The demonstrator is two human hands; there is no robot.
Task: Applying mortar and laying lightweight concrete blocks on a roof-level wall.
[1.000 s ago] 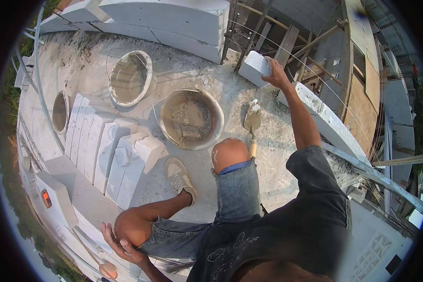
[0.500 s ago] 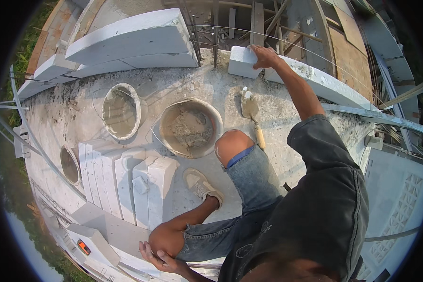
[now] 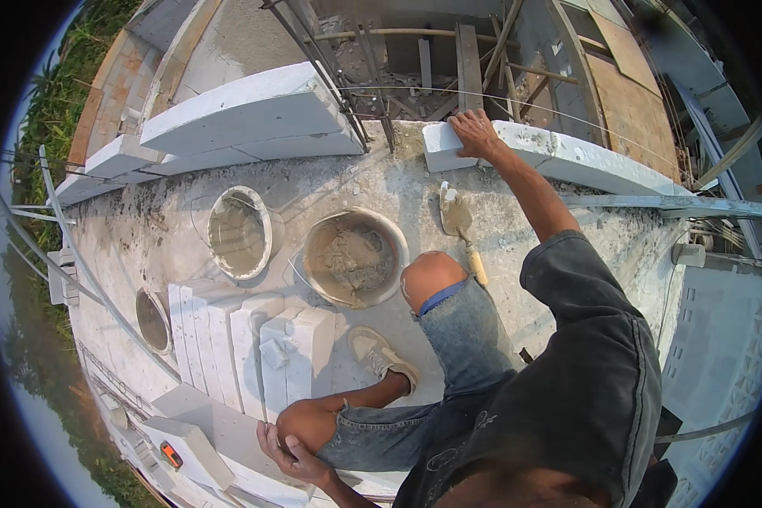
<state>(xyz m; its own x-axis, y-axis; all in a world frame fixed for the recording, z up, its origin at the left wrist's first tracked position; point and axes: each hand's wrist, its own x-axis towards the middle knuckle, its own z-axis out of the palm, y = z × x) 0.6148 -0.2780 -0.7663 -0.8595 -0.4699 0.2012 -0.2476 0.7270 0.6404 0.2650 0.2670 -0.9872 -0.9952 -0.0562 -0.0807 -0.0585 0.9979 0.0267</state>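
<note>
My right hand [image 3: 476, 135] reaches forward and grips the top of a short white block [image 3: 443, 151]. That block stands at the left end of a low row of white blocks [image 3: 584, 158], where my fingers hide part of the joint. My left hand [image 3: 292, 455] rests against my left knee, fingers apart and holding nothing. A trowel [image 3: 455, 212] with a pale wooden handle lies on the slab beyond my right knee. To its left stands a bucket [image 3: 400, 254] of grey mortar.
A second bucket [image 3: 269, 245] and a smaller one [image 3: 154, 322] stand to the left. Several white blocks [image 3: 229, 339] are stacked upright near my foot. Steel bars [image 3: 381, 110] rise at the wall gap, with a string [image 3: 559, 106] along the row. An orange tool [image 3: 170, 455] lies lower left.
The whole view has shifted, so the scene sits lower and slightly further right. My right hand stays on the short block, and my left hand stays at my knee.
</note>
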